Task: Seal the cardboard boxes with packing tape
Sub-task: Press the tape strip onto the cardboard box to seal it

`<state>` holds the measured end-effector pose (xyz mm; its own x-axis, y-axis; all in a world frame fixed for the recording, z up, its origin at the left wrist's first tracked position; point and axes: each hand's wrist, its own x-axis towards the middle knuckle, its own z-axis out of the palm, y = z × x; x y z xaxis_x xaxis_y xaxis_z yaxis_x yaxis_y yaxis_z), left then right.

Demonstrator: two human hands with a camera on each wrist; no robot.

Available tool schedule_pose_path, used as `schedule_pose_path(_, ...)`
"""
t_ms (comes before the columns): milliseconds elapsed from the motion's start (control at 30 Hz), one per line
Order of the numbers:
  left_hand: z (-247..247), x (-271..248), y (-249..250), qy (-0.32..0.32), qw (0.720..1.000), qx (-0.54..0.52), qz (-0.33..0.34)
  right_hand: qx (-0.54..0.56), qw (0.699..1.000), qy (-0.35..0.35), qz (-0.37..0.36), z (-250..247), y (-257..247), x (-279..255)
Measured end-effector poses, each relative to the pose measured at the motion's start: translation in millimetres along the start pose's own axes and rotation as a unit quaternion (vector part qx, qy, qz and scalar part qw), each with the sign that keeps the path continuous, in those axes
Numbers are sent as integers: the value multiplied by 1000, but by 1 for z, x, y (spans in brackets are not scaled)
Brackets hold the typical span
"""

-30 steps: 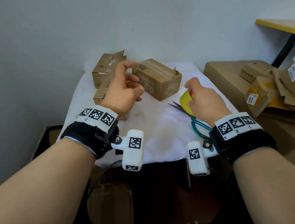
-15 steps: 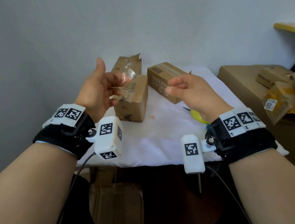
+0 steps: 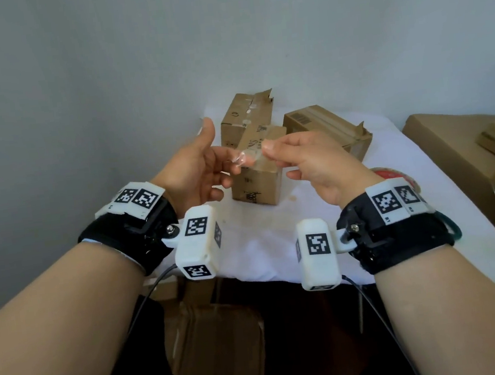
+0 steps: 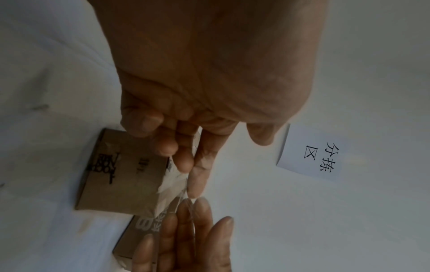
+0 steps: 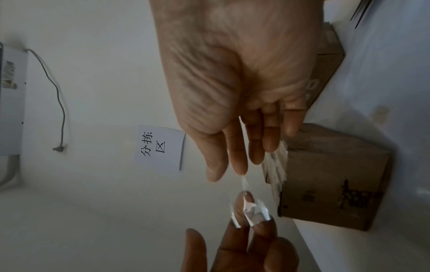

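Observation:
Both hands are raised above the table in front of the boxes. A crumpled scrap of clear tape (image 3: 244, 157) clings to the fingertips of my left hand (image 3: 221, 156), whose thumb points up and away from it. My right hand (image 3: 266, 148) pinches the scrap's other end between thumb and forefinger; the right wrist view shows the tape (image 5: 250, 209) stretched in a thin strand between the hands. Behind them stands a small cardboard box (image 3: 255, 186) with tape on its top. A torn-flapped box (image 3: 244, 113) is behind it and a third box (image 3: 325, 126) lies to the right.
A tape roll (image 3: 393, 175) and teal scissors handles (image 3: 454, 227) lie on the white tablecloth (image 3: 262, 247), mostly hidden behind my right wrist. Flattened cardboard (image 3: 450, 139) is piled right of the table. Another box (image 3: 218, 345) sits underneath. A paper sign (image 4: 311, 152) hangs on the wall.
My right hand left the tape roll by the scissors and came up to my left hand, taking hold of the tape scrap. My left hand lifted off the box with the scrap.

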<state>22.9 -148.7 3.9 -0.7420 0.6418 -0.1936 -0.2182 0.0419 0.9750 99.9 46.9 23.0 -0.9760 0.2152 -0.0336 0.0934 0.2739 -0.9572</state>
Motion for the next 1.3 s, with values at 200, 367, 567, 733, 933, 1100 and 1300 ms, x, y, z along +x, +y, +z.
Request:
schedule_pose_path(200,-10,1,-3,7,1000,-3,-2,-6,1000,-6,5,6,0,3)
schedule_pose_path(367,-14,-1,-5,-4,1000,12,11,-18,1000,1,-6,12,0,4)
schedule_pose_path(567,-20,3,-5,25,998,35,46,-34,997,44,-45,15,-1,7)
schedule_pose_path(733,-10,8,-5,123,989,-24,72,-5,996,79,-46,14,0,10)
schedule_pose_path(933,-16,16,-15,196,975,86,56,52,995,85,-33,3,-1,7)
schedule_pose_path(1100,-2,21,-29,142,982,118,49,60,995,74,-15,5,4,4)
schedule_pose_path(1300,19,19,-31,92,979,172,64,25,995,95,-10,-1,11,7)
